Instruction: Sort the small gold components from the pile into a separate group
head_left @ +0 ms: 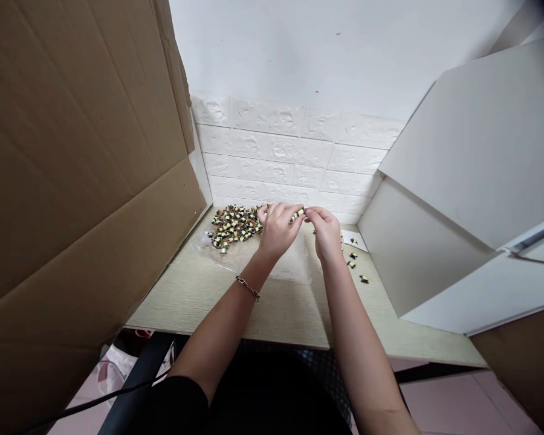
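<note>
Between the thumb and fingers of my left hand (281, 229) is a small yellow-and-black transformer (300, 212). My right hand (324, 229) is closed in a pinch at the right end of the same piece; whether it grips the body or a thin wire is too small to tell. To the left of my left hand lies a heap of similar small transformers (236, 225) on a clear plastic bag (272, 269). Several loose ones (364, 279) lie right of my right hand, some partly hidden behind it.
A tall cardboard sheet (81, 151) closes off the left side. White panels (457, 181) stand on the right, and a white brick-patterned wall (272, 148) is behind the wooden table (199, 302). A small white card (360, 242) with a transformer on it lies at the back right.
</note>
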The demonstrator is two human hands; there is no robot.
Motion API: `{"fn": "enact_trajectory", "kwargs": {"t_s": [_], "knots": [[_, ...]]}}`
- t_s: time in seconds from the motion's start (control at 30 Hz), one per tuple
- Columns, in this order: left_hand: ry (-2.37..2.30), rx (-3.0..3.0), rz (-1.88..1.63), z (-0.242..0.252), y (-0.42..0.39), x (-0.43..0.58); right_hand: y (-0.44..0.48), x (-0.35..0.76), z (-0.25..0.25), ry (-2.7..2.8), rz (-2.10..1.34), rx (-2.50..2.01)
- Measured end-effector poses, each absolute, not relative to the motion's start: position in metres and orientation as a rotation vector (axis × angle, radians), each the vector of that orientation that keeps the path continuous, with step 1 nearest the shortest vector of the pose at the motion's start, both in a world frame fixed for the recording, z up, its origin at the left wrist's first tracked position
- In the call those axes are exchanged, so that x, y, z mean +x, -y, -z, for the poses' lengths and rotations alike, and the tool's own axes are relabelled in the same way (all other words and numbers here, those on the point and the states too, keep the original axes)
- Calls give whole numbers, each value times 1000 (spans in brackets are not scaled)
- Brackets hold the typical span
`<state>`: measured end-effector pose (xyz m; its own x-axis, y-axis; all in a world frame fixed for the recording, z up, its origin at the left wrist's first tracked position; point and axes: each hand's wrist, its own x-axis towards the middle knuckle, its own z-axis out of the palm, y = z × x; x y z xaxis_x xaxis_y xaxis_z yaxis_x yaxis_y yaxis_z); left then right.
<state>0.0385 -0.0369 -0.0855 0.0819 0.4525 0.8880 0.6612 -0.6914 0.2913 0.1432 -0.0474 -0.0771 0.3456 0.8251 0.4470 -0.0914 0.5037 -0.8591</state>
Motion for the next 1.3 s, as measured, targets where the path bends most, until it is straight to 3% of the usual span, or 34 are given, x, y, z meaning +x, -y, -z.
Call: {"fn": "enact_trajectory", "kwargs": {"t_s": [1.3], "knots": [[1146, -2201, 1608, 85, 39, 39, 48, 143, 77, 1047, -700, -839]]}}
